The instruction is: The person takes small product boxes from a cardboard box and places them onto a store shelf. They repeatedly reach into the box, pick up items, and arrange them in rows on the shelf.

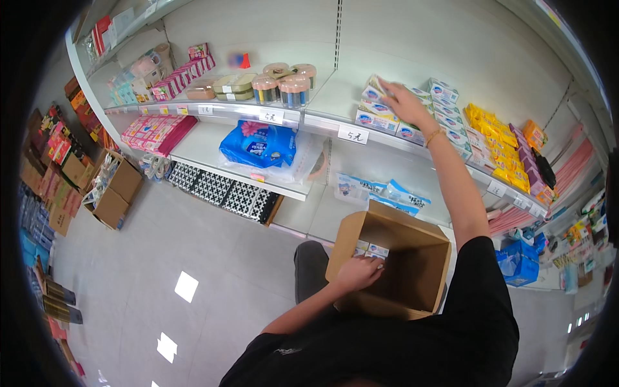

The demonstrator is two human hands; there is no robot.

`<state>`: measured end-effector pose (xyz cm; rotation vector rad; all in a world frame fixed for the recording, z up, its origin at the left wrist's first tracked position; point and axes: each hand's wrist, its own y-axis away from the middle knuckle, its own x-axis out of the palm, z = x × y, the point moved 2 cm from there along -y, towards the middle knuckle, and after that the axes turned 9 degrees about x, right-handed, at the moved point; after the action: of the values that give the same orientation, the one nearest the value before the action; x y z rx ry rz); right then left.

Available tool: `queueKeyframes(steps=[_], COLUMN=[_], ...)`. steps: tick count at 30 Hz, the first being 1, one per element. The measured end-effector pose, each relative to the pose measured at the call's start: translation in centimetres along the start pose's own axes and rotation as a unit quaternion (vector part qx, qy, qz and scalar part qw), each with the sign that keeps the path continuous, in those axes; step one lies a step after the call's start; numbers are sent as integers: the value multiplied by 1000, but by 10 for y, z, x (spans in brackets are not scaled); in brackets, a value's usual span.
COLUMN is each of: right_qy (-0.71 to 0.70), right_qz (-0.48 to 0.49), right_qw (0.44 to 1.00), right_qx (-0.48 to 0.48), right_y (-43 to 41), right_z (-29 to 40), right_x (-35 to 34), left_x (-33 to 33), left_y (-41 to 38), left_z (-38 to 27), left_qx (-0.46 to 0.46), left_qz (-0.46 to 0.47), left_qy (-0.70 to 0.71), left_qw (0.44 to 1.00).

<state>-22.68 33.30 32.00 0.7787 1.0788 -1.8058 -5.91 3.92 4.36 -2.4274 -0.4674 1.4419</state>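
Note:
My right hand [406,102] reaches over the shelf, its slightly blurred fingers and thumb around the end of a small soap box [373,92]. That box sits on top of stacked soap boxes [376,119] at the shelf's front edge. More soap boxes [446,109] stand in a row just right of the hand. An open cardboard carton [411,251] rests before me, tilted. My left hand [359,274] is inside its left part, at a few soap boxes [376,250]. The fingers are curled there, and whether they grip a box is hidden.
Yellow packs [503,145] and purple boxes [526,154] lie farther right on the shelf. Pink-lidded jars [294,92] stand left. A blue tissue pack [258,145] and blue-white bags [391,191] lie below. Another carton [113,191] stands on the floor at left.

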Motion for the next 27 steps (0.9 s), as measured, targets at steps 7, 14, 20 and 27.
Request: queueKeyframes(steps=[7,14,20,27], right_qy=[-31,-3,169,-136], right_qz=[6,84,-62,-71], right_qw=[999,996,982,985], right_qx=[-28,38,-62,-78], right_y=[3,-6,6,160], right_z=[-14,-26,-16,58], right_x=[14,14,-2,-7], left_x=[1,-6,0,-2], left_y=[-1,-2,-5,2], left_z=[2,-2,1,-1], left_qx=[12,21,25,15], left_qz=[-27,-37,-33,-8], left_qy=[18,12,1,-23], left_qw=[999,999,999,1000])
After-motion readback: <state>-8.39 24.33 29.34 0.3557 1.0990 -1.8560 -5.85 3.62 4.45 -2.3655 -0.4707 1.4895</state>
